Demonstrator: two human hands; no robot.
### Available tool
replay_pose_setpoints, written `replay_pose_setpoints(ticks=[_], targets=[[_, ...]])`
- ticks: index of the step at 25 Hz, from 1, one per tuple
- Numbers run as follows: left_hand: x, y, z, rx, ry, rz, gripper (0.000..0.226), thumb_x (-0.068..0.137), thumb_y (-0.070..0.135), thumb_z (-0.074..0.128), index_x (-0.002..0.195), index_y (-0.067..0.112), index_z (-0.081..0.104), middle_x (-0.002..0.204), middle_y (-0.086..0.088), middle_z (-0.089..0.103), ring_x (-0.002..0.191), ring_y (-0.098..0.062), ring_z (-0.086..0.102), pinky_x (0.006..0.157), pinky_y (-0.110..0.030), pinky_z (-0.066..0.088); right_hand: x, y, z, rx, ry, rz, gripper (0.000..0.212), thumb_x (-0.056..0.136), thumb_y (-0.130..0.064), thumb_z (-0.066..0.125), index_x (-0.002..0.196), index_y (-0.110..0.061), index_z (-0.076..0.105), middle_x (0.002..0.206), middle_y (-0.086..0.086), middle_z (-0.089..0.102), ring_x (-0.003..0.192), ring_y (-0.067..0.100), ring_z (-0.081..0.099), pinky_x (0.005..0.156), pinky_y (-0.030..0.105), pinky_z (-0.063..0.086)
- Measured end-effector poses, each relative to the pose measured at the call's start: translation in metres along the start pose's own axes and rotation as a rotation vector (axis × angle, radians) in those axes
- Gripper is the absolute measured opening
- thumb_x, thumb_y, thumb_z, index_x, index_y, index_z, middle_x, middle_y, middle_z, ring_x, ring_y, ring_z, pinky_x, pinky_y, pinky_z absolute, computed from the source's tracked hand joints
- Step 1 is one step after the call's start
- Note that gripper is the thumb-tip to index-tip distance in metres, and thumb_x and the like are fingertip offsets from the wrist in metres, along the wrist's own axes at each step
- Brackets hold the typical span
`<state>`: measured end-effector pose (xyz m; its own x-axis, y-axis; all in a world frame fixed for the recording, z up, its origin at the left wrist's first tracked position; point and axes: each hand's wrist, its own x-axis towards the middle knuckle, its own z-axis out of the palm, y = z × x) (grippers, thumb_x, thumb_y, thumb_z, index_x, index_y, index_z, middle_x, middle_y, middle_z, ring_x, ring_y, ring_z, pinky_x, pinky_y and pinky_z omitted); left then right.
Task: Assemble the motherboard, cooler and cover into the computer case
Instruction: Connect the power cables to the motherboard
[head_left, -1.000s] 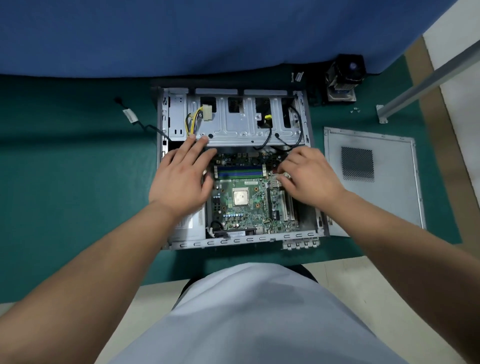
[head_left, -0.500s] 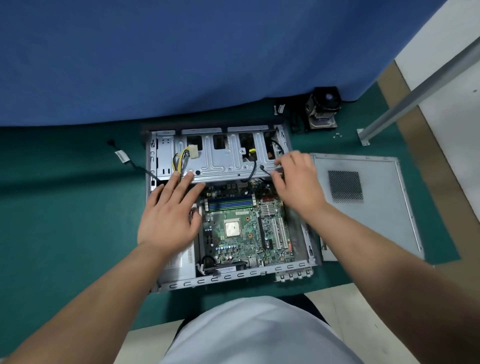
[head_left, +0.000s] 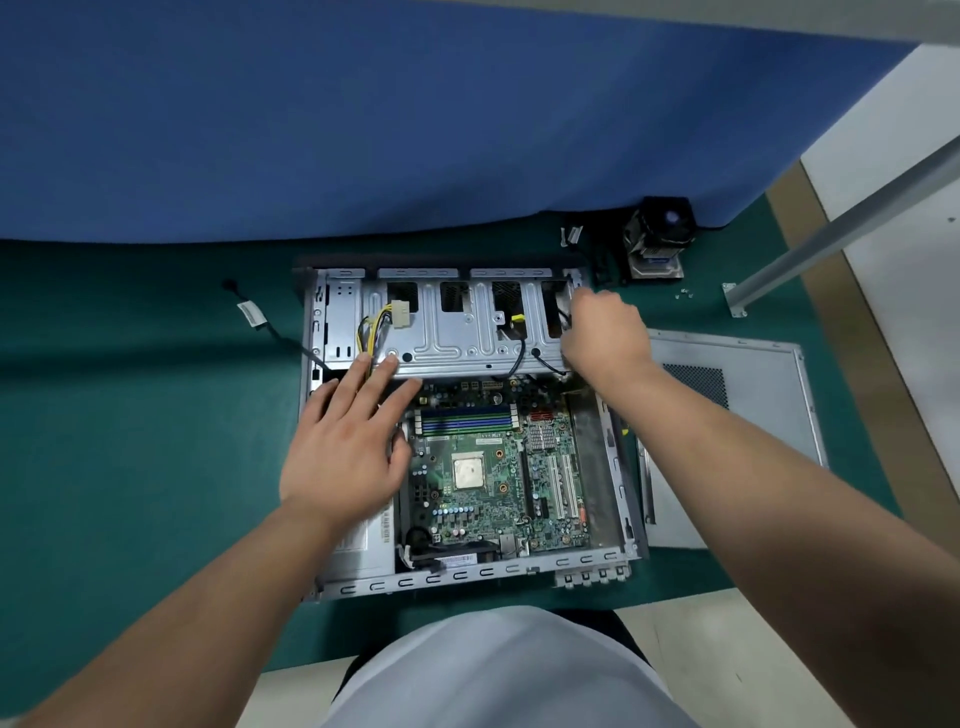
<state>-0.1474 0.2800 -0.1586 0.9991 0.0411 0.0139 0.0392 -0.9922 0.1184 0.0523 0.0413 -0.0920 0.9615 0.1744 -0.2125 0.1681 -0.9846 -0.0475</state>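
Note:
The open metal computer case (head_left: 467, 574) lies flat on the green mat. Inside it sits the green motherboard (head_left: 483, 467) with a bare silver CPU in its middle. My left hand (head_left: 348, 447) rests flat with straight fingers over the case's left part, its fingertips on the edge of the silver drive cage (head_left: 457, 332). Over the far right corner of the case is my right hand (head_left: 602, 338), fingers curled; whether it holds anything is hidden. The black cooler (head_left: 657, 239) stands beyond that corner. Right of the case the grey cover (head_left: 748, 415) lies flat.
A blue cloth wall (head_left: 415, 130) rises behind the mat. A loose black cable with a white tag (head_left: 252, 314) lies left of the case. Small screws (head_left: 683, 294) and an aluminium rail (head_left: 831, 234) are at the far right. Yellow-black power wires (head_left: 376, 325) hang over the drive cage.
My right hand has left the motherboard's right side and moved up to the case's far right corner. The left hand has stayed in place. My head has tilted, shifting the view.

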Motion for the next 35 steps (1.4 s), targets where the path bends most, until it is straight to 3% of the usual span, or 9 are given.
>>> replay_pose_setpoints(ticks=[3, 5, 11, 14, 17, 24, 29, 33, 35], targets=[[0.000, 0.000, 0.000, -0.011, 0.003, 0.001, 0.062, 0.095, 0.044, 0.036, 0.156, 0.035, 0.034, 0.168, 0.004, 0.026, 0.158, -0.018, 0.009, 0.123, -0.049, 0.023, 0.003, -0.003, -0.006, 0.354, -0.052, 0.095, 0.010, 0.091, -0.012, 0.056, 0.083, -0.018, 0.056, 0.083, 0.004, 0.056, 0.076, 0.026, 0.054, 0.067, 0.029, 0.041], [0.000, 0.000, 0.000, -0.016, 0.005, 0.001, 0.062, 0.094, 0.044, 0.036, 0.156, 0.036, 0.034, 0.168, 0.004, 0.027, 0.158, -0.019, 0.010, 0.123, -0.049, 0.024, -0.004, -0.002, -0.004, 0.634, 0.005, 0.177, 0.028, 0.096, -0.022, 0.054, 0.069, -0.019, 0.047, 0.069, 0.001, 0.057, 0.066, 0.022, 0.052, 0.063, 0.032, 0.041], [0.000, 0.000, 0.000, -0.018, 0.002, 0.010, 0.061, 0.094, 0.045, 0.035, 0.154, 0.036, 0.037, 0.167, 0.004, 0.029, 0.158, -0.019, 0.010, 0.123, -0.048, 0.022, -0.039, 0.014, 0.016, 1.154, -0.039, 0.314, 0.026, 0.102, -0.028, 0.054, 0.094, -0.006, 0.064, 0.073, 0.002, 0.056, 0.073, 0.021, 0.050, 0.079, 0.038, 0.047], [-0.001, 0.001, 0.000, -0.025, 0.004, 0.007, 0.058, 0.094, 0.045, 0.035, 0.149, 0.032, 0.046, 0.166, 0.004, 0.030, 0.158, -0.019, 0.012, 0.123, -0.047, 0.022, -0.045, 0.020, 0.016, 1.132, -0.075, 0.259, 0.028, 0.108, -0.030, 0.047, 0.107, -0.018, 0.072, 0.067, -0.007, 0.057, 0.066, 0.014, 0.055, 0.078, 0.033, 0.050], [-0.003, 0.001, 0.000, -0.032, 0.012, 0.006, 0.057, 0.094, 0.045, 0.034, 0.147, 0.030, 0.050, 0.166, 0.003, 0.031, 0.157, -0.020, 0.014, 0.123, -0.047, 0.022, -0.042, 0.018, 0.014, 1.079, -0.170, 0.196, 0.029, 0.110, -0.026, 0.044, 0.124, -0.016, 0.067, 0.072, -0.003, 0.060, 0.064, 0.012, 0.057, 0.072, 0.035, 0.049], [-0.001, 0.001, -0.001, -0.038, 0.009, -0.010, 0.056, 0.094, 0.047, 0.032, 0.144, 0.031, 0.053, 0.166, 0.005, 0.030, 0.158, -0.017, 0.012, 0.124, -0.046, 0.020, -0.038, 0.014, 0.016, 1.064, -0.162, 0.201, 0.028, 0.110, -0.019, 0.044, 0.124, -0.011, 0.066, 0.077, 0.002, 0.067, 0.068, 0.014, 0.061, 0.073, 0.032, 0.053], [0.001, 0.003, -0.006, -0.065, -0.016, -0.010, 0.055, 0.093, 0.047, 0.034, 0.142, 0.031, 0.055, 0.165, 0.006, 0.032, 0.157, -0.018, 0.015, 0.123, -0.046, 0.021, -0.068, 0.016, 0.015, 1.223, -0.078, 0.183, 0.025, 0.107, -0.011, 0.046, 0.123, -0.018, 0.063, 0.084, 0.007, 0.076, 0.077, 0.019, 0.071, 0.086, 0.041, 0.060], [0.001, 0.001, -0.014, -0.209, -0.036, -0.020, 0.050, 0.097, 0.050, 0.039, 0.144, 0.038, 0.050, 0.166, 0.013, 0.027, 0.157, -0.013, 0.008, 0.123, -0.046, 0.019, -0.104, 0.018, 0.018, 1.250, -0.186, 0.116, 0.017, 0.107, -0.017, 0.050, 0.114, -0.020, 0.064, 0.099, -0.001, 0.079, 0.100, 0.014, 0.074, 0.104, 0.045, 0.050], [0.005, 0.007, -0.022, -0.414, -0.018, -0.085, 0.043, 0.100, 0.043, 0.050, 0.143, 0.035, 0.053, 0.161, 0.013, 0.037, 0.155, -0.014, 0.016, 0.123, -0.050, 0.023, -0.122, 0.018, 0.024, 1.177, -0.244, 0.083, 0.014, 0.105, -0.021, 0.055, 0.111, -0.024, 0.067, 0.103, -0.010, 0.078, 0.107, 0.006, 0.070, 0.106, 0.043, 0.046]])
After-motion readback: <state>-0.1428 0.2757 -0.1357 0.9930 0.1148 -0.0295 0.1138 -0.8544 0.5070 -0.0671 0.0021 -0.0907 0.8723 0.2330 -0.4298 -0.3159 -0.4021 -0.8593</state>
